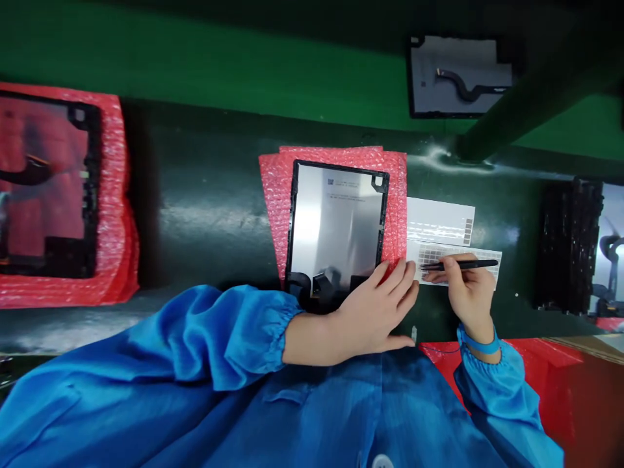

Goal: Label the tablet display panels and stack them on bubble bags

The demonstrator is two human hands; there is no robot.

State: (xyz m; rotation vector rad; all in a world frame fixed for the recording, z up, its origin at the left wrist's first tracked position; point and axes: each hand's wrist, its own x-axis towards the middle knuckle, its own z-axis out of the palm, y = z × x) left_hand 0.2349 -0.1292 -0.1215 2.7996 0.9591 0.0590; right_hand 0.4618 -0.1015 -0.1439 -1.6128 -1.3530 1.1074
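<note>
On dark green table (209, 195): pinching black tweezers (475, 264) over gridded sheet (436, 253) w/ fingers of R hand (470, 292), approx 3-4 o'clock from screen panel (336, 227) on bubble wrap (397, 214); resting L hand (370, 315) w/ fingers unclenched, approx 5 o'clock. Could smudge panel by dragging L wrist.

Near the worktop's (205, 234) front edge, the left hand (377, 309) hides the front right corner of the display panel (336, 227), whose print is too small to read. The right hand (470, 292) covers part of the lower white sheet (453, 252); whether the tips of the tweezers (480, 264) touch it cannot be told. The view cuts off a panel on red wrap (114, 149) toward the worktop's left end and stacked panels (568, 247) toward its right. Beyond the back edge, a dark bar (536, 97) hides part of a far panel (461, 58).
</note>
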